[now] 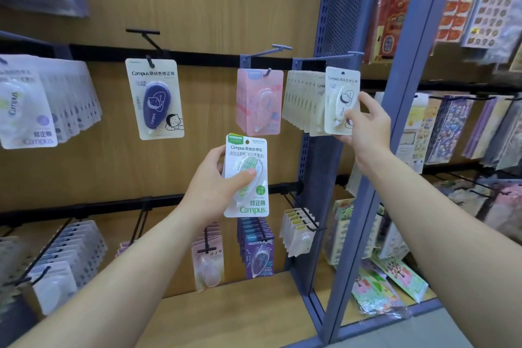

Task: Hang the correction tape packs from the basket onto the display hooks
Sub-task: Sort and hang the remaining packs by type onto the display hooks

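Our right hand (367,127) holds the cream pack (340,80) upright, right by its hook (339,56); our left hand (209,186) grips the green pack (248,150)

Wooden display wall (214,8) before me, with an upper rail (203,58) and a lower rail (113,207) bearing hooks (268,51). Upper row: white packs (25,110), one navy pack (155,99), pink packs (258,102), cream packs (302,102). Wooden shelf (226,299) below.

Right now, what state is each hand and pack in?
left hand, grips the green pack.
green pack, upright, not hung.
right hand, holds the cream pack.
cream pack, in front of the cream row; hung or not, cannot tell.
navy pack, hanging alone.
pink packs, hanging together.
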The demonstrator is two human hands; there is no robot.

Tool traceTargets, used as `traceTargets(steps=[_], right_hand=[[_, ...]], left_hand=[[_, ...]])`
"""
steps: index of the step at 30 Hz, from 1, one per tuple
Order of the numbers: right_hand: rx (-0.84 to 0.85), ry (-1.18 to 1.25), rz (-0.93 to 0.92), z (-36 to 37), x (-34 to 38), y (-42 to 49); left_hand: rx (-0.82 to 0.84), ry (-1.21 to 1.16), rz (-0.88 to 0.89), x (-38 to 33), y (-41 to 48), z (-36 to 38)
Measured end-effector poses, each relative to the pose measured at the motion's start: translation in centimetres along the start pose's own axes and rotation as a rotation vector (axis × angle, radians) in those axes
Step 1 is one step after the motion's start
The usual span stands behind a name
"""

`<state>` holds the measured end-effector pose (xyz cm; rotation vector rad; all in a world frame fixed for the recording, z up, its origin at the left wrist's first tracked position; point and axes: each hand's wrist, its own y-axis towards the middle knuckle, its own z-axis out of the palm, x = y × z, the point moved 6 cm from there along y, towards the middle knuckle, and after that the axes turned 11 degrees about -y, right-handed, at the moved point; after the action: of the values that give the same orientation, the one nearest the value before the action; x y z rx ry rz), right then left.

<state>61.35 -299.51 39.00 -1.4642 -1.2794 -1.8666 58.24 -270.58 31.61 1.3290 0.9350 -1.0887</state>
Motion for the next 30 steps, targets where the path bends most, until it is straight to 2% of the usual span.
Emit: traceTargets(steps=[8, 17, 26, 30], right_hand=[[0.043, -0.019, -0.035, 0.7, -0.1, 0.6], [-0.027, -0.186, -0.063, -0.1, 0.1, 1.4], [0.143, -0.304, 0.006, 2.5, -1.5, 2.3], [0.072, -0.322, 0.014, 3.2, -2.1, 2.3]], left_hand=[[0.004, -0.003, -0.004, 0.1, 0.1, -0.7], [0.011, -0.003, -0.009, 0.4, 0.3, -1.0], [0.034, 0.000, -0.006, 0.5, 0.2, -0.8], [0.032, 0.009, 0.002, 0.2, 0.1, -0.8]])
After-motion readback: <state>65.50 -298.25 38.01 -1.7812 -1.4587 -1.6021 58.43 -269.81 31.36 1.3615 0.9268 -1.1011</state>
